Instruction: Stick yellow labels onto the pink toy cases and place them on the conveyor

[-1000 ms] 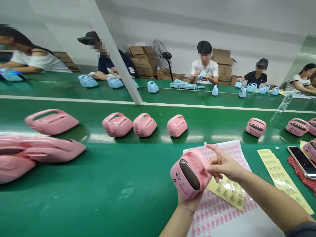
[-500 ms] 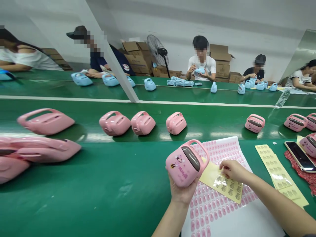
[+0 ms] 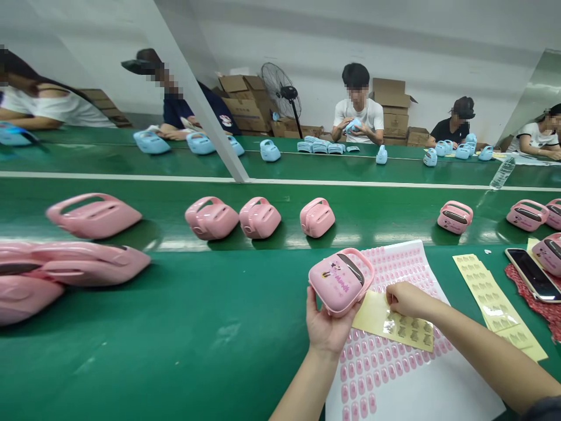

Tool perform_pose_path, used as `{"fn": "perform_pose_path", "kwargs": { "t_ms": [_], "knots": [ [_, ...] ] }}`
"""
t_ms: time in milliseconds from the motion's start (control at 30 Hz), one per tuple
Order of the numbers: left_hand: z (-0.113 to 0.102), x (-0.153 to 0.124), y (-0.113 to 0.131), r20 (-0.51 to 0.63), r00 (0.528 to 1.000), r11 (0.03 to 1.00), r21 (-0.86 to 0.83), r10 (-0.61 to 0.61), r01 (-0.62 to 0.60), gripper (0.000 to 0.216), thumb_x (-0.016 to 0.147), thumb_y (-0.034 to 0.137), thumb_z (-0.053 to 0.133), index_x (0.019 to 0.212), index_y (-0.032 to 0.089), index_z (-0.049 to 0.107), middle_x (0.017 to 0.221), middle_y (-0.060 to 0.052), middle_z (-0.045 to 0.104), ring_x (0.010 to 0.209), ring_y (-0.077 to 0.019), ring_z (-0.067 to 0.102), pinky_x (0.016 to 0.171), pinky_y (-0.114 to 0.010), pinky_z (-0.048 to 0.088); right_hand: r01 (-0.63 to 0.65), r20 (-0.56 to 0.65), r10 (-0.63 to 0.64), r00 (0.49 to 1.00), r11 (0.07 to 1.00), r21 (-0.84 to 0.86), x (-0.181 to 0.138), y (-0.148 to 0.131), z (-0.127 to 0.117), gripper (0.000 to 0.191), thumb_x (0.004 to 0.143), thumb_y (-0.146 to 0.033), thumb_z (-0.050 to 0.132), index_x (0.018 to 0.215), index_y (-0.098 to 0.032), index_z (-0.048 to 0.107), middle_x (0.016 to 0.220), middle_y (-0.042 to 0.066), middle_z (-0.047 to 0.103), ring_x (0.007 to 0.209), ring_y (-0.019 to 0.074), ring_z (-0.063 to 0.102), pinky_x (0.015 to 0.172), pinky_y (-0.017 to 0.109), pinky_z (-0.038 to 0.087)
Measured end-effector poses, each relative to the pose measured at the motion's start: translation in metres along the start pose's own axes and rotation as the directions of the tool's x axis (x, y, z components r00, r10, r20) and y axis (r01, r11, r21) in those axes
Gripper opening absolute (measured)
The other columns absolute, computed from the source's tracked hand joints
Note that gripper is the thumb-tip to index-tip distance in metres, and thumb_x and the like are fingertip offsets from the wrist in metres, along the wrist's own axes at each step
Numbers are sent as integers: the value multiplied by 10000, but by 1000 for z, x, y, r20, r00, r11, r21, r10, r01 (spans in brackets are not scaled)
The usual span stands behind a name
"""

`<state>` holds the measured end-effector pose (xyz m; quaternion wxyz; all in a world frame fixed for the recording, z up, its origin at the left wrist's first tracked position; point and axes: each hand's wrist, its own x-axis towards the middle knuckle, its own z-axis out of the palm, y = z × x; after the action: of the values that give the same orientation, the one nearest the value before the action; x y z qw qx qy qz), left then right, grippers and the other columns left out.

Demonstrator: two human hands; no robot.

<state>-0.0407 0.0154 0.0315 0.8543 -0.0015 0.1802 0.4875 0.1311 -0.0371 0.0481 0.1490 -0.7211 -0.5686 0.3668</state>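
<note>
In my left hand (image 3: 328,330) is a pink plastic case with a carry handle (image 3: 337,282), tilted, its dark glossy panel and cartoon mouse print facing up. The palm supports it from below. My right hand (image 3: 409,299) is closed in a pinch at the upper edge of a yellow sticker sheet (image 3: 409,332); whatever is between the fingertips is hidden. That sheet lies on a large white sheet (image 3: 407,389) covered with rows of small pink oval stickers.
More yellow sticker sheets (image 3: 495,310), a phone (image 3: 532,272) and a red cloth (image 3: 547,313) lie at right. Pink cases (image 3: 316,217) line the green belt (image 3: 385,210); several more crowd the left (image 3: 96,266). Across it, co-workers handle blue cases (image 3: 269,151).
The pink case has moved slightly right and tipped back, showing its face flatter. My right hand has shifted slightly left, and the yellow sheet has turned a little.
</note>
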Motion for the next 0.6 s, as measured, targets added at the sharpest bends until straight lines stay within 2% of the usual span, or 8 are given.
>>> {"fn": "perform_pose_path", "kwargs": {
  "t_ms": [200, 300, 400, 500, 600],
  "knots": [
    [6, -2, -3, -13, 1000, 1000, 31, 2, -2, 426, 779, 481, 483, 1119, 239, 568, 939, -102, 674, 812, -277, 625, 634, -398, 495, -104, 38, 99, 994, 983, 149, 0, 10, 3, 92, 672, -77, 505, 652, -166, 514, 567, -30, 533, 499, 85, 528, 482, 186, 392],
    [6, 1, -6, -60, 998, 997, 76, -7, 11, 441, 794, 467, 462, 1147, 217, 548, 945, -113, 670, 847, -301, 617, 677, -451, 487, -96, 22, 93, 995, 980, 174, -3, 14, 5, 74, 706, -115, 496, 671, -168, 534, 597, -22, 561, 514, 82, 534, 498, 186, 406],
    [5, 4, -8, -103, 994, 992, 120, -28, 41, 423, 819, 417, 441, 1191, 228, 512, 942, -107, 671, 846, -302, 619, 725, -499, 465, -79, -41, 85, 996, 988, 132, -5, 13, 9, 97, 667, -88, 518, 621, -171, 537, 645, 0, 590, 592, 110, 552, 538, 207, 392],
    [5, 7, -10, -110, 993, 991, 125, -37, 50, 405, 831, 376, 425, 1206, 244, 501, 895, -85, 678, 790, -273, 631, 719, -472, 471, -65, -105, 72, 992, 995, 72, -5, 10, 12, 157, 612, -38, 520, 535, -174, 506, 683, 20, 598, 681, 146, 557, 581, 233, 366],
    [4, 7, -11, -97, 995, 993, 112, -18, 29, 404, 826, 351, 434, 1210, 243, 499, 899, -70, 679, 792, -251, 633, 734, -433, 474, -70, -128, 77, 989, 996, 59, -5, 8, 15, 168, 599, -32, 510, 516, -178, 492, 679, 28, 594, 683, 163, 550, 573, 250, 345]
  ]
}}
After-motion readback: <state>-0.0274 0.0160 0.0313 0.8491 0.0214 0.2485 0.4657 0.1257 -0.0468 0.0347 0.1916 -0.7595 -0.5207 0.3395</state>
